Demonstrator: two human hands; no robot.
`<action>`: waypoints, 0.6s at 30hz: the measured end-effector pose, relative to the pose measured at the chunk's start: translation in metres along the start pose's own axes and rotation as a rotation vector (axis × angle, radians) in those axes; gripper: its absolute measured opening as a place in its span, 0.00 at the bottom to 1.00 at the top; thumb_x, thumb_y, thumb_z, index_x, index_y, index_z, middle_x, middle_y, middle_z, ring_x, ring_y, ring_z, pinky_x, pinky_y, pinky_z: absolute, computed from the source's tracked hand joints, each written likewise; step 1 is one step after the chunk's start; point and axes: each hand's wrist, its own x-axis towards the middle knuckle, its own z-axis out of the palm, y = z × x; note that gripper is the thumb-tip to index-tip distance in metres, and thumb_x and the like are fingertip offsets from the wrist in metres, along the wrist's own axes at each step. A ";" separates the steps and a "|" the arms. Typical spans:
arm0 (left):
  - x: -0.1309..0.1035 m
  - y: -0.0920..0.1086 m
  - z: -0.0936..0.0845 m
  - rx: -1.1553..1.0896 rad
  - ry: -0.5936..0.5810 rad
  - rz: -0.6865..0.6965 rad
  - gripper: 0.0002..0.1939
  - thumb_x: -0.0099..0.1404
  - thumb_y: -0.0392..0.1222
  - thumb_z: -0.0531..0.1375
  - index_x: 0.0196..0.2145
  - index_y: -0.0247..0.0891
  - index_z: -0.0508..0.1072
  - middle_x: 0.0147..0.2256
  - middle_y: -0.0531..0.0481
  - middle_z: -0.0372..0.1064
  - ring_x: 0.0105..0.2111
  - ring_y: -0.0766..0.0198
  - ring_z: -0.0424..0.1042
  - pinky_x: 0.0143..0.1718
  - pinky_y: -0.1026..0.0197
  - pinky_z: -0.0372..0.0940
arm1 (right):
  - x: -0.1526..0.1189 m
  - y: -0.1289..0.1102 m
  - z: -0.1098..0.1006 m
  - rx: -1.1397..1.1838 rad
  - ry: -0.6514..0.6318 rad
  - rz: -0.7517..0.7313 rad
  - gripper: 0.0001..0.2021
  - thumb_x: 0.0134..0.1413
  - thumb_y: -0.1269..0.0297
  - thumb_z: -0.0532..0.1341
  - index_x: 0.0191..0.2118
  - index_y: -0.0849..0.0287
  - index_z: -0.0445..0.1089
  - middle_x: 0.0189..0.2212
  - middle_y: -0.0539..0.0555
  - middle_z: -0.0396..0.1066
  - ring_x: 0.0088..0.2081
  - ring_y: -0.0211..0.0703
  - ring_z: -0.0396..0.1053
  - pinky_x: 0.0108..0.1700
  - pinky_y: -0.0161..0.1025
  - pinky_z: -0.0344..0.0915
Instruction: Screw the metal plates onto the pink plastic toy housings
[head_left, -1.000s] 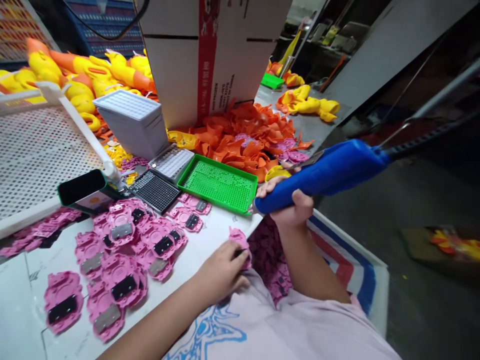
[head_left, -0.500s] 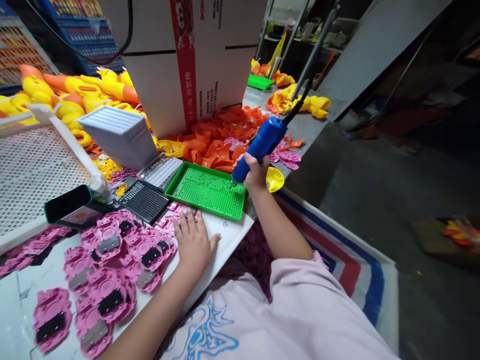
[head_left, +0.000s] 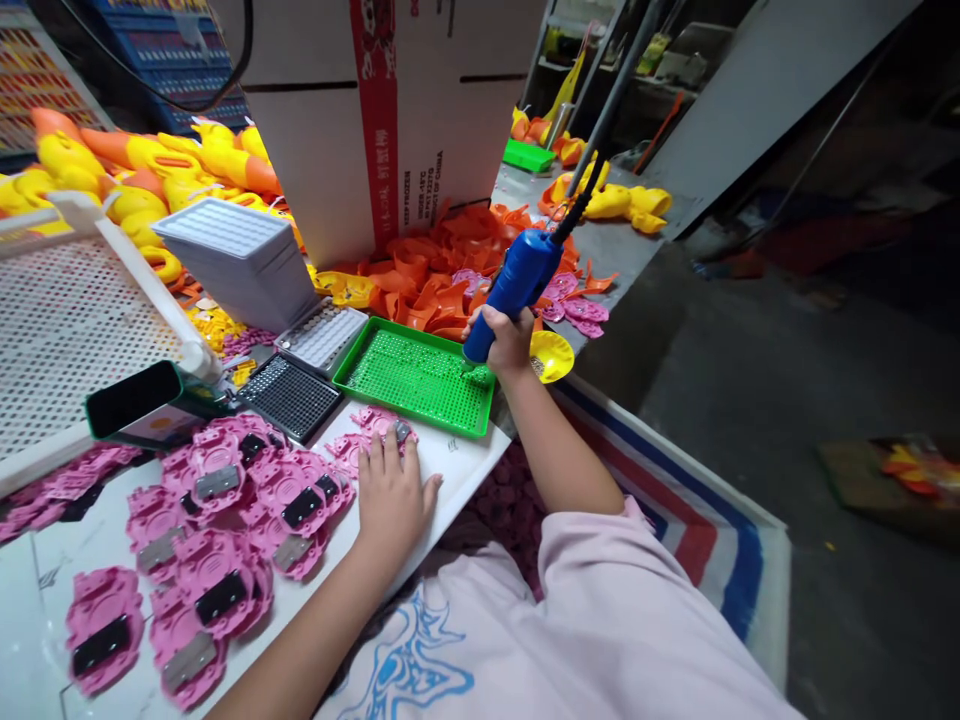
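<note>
My right hand [head_left: 510, 342] is wrapped round a blue electric screwdriver [head_left: 523, 270], whose tip points down over the right end of a green perforated tray [head_left: 409, 380]. My left hand [head_left: 391, 490] lies palm down with its fingers spread, fingertips touching pink plastic parts [head_left: 379, 422] in front of the tray. More pink casings [head_left: 214, 585], several with black or grey covers, are piled on the white table to the left. A black grid tray [head_left: 289, 398] and a white grid tray [head_left: 322, 335] stand left of the green tray.
A yellow bowl [head_left: 551, 357] is just right of my right hand. Orange parts [head_left: 427, 285] lie heaped before a tall cardboard box [head_left: 315, 150]. White stacked trays [head_left: 240, 262], a dark green container [head_left: 150, 405] and a white perforated crate [head_left: 82, 335] stand at the left.
The view has shifted slightly. More of the pink parts by my left fingertips now shows, and the yellow bowl is more exposed. The screwdriver stays in my right hand over the green tray.
</note>
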 end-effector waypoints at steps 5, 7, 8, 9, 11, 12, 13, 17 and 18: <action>-0.019 0.005 -0.003 -0.057 0.078 0.137 0.18 0.63 0.41 0.60 0.49 0.30 0.74 0.54 0.28 0.67 0.53 0.38 0.66 0.54 0.37 0.60 | 0.000 0.000 0.003 -0.002 0.008 -0.004 0.14 0.36 0.55 0.67 0.23 0.57 0.64 0.15 0.44 0.68 0.15 0.34 0.65 0.19 0.35 0.66; -0.025 0.005 -0.005 -0.104 0.102 0.187 0.14 0.63 0.38 0.60 0.46 0.34 0.75 0.51 0.33 0.70 0.50 0.41 0.68 0.52 0.40 0.60 | 0.001 -0.001 0.004 0.003 0.012 -0.003 0.14 0.36 0.55 0.67 0.23 0.57 0.64 0.15 0.44 0.68 0.14 0.34 0.65 0.19 0.35 0.66; -0.028 0.005 -0.006 -0.128 0.110 0.208 0.12 0.63 0.37 0.59 0.45 0.35 0.75 0.50 0.35 0.70 0.49 0.43 0.68 0.52 0.41 0.60 | 0.002 -0.002 0.004 0.010 0.013 -0.003 0.14 0.35 0.55 0.67 0.24 0.57 0.65 0.15 0.44 0.68 0.14 0.34 0.65 0.19 0.35 0.66; -0.030 0.004 -0.006 -0.150 0.118 0.227 0.11 0.63 0.36 0.59 0.43 0.37 0.75 0.49 0.37 0.71 0.48 0.45 0.68 0.51 0.42 0.60 | 0.002 -0.004 0.004 0.018 0.012 -0.005 0.14 0.36 0.55 0.67 0.24 0.57 0.65 0.15 0.44 0.68 0.14 0.34 0.65 0.19 0.35 0.66; -0.033 0.002 -0.005 -0.194 0.139 0.251 0.09 0.64 0.35 0.58 0.42 0.38 0.75 0.46 0.40 0.72 0.45 0.49 0.68 0.49 0.46 0.60 | 0.001 -0.009 0.004 0.031 0.009 -0.023 0.14 0.37 0.54 0.66 0.26 0.57 0.65 0.16 0.44 0.68 0.14 0.35 0.65 0.19 0.36 0.67; -0.034 0.001 -0.005 -0.216 0.151 0.259 0.09 0.64 0.35 0.57 0.42 0.39 0.75 0.45 0.41 0.72 0.44 0.51 0.68 0.48 0.47 0.60 | -0.001 -0.013 0.004 0.036 0.004 -0.038 0.13 0.38 0.54 0.66 0.26 0.56 0.65 0.16 0.44 0.67 0.15 0.35 0.66 0.20 0.36 0.67; -0.034 0.000 -0.004 -0.239 0.165 0.266 0.09 0.65 0.34 0.57 0.42 0.39 0.75 0.44 0.42 0.72 0.43 0.53 0.68 0.47 0.49 0.60 | -0.003 -0.017 0.003 0.037 -0.008 -0.056 0.13 0.39 0.53 0.65 0.26 0.56 0.65 0.17 0.44 0.67 0.16 0.36 0.67 0.21 0.37 0.68; -0.037 -0.005 0.001 -0.293 0.204 0.287 0.13 0.67 0.37 0.55 0.47 0.35 0.74 0.45 0.39 0.72 0.46 0.51 0.67 0.48 0.49 0.59 | -0.014 -0.029 0.002 0.010 -0.067 -0.105 0.14 0.41 0.50 0.64 0.23 0.55 0.64 0.18 0.46 0.64 0.20 0.38 0.70 0.24 0.38 0.70; -0.038 -0.007 0.002 -0.294 0.205 0.291 0.14 0.67 0.37 0.55 0.48 0.33 0.73 0.47 0.38 0.72 0.47 0.50 0.67 0.49 0.48 0.59 | -0.017 -0.030 0.003 -0.004 -0.076 -0.104 0.15 0.41 0.49 0.64 0.23 0.55 0.64 0.17 0.46 0.64 0.21 0.38 0.70 0.24 0.38 0.70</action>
